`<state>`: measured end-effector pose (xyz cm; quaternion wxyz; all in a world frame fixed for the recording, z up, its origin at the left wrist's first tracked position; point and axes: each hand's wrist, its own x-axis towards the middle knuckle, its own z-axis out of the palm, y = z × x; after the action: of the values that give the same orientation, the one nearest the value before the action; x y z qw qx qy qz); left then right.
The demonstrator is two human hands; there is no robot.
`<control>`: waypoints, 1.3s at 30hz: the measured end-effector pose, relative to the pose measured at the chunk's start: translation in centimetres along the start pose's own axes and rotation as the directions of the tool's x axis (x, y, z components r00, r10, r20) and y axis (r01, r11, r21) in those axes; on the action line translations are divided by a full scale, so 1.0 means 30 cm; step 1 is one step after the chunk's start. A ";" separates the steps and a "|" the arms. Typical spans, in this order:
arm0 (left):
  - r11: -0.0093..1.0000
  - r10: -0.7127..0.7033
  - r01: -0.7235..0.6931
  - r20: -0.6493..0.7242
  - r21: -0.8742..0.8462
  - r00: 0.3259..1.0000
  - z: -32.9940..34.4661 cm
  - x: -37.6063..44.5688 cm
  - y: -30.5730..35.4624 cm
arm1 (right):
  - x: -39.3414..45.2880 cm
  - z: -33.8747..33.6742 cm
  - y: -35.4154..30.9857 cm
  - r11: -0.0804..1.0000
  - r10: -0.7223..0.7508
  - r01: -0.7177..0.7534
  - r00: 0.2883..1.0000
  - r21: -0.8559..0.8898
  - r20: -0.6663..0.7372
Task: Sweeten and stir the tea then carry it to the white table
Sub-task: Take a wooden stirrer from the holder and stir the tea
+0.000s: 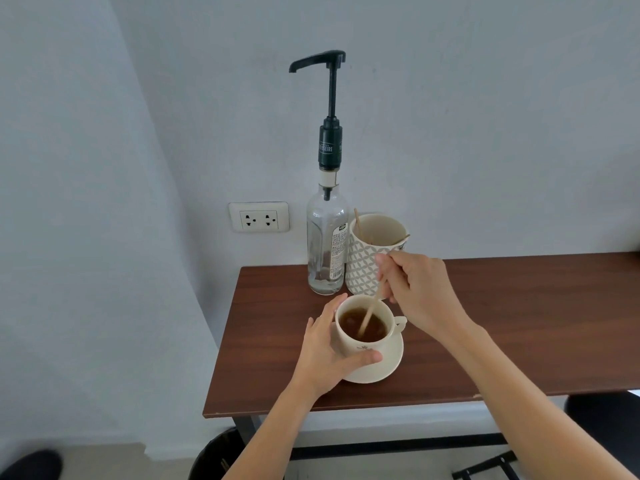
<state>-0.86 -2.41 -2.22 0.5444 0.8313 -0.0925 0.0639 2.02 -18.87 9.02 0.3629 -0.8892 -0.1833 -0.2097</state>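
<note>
Right at the middle of the frame stands one clear glass syrup bottle (327, 244) with a tall black pump (330, 109); the collar of the pump carries white lettering that reads "TEISSEIRE", and a printed label with a barcode runs down the bottle's side, its small text too fine to read. Just to the right of the bottle, touching or nearly so, is one patterned holder cup (367, 268) with two wooden stirrers (358, 225) leaning inside it.

Below these, in the lower centre, one cream tea cup (363, 336) sits on one matching saucer (389, 363) on the dark brown table (519, 327). The cup holds dark tea and bears a small crest with tiny writing on its front, which I cannot make out. Its handle points to the right of the frame.

The left hand (325, 355) is wrapped around the cup's left side, thumb across the front and fingers curled behind the rim. The right hand (415, 292) pinches a third wooden stirrer (369, 315) between thumb and fingertips, the stick slanting down into the tea.

On the wall at centre left is one white outlet plate (259, 216) with two sockets.
</note>
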 end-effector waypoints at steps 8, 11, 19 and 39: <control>1.000 -0.006 0.006 0.003 -0.011 1.000 0.004 0.002 -0.005 | -0.002 0.008 -0.001 0.999 -0.019 0.019 1.000 -0.028 -0.008; 1.000 -0.011 0.011 0.007 -0.010 1.000 0.004 0.001 -0.006 | 0.002 0.007 0.004 0.997 -0.014 0.013 1.000 -0.082 -0.005; 1.000 -0.013 0.013 0.012 -0.016 1.000 0.003 0.002 -0.003 | -0.003 0.012 0.000 0.999 -0.004 0.004 1.000 -0.045 -0.003; 1.000 -0.018 0.018 0.008 -0.017 1.000 0.006 0.004 -0.014 | 0.000 0.027 -0.003 1.000 0.008 -0.009 1.000 -0.026 -0.015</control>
<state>-0.63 -2.42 -2.64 0.5516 0.8277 -0.0877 0.0549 2.16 -18.22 8.54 0.3534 -0.8931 -0.1740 -0.2171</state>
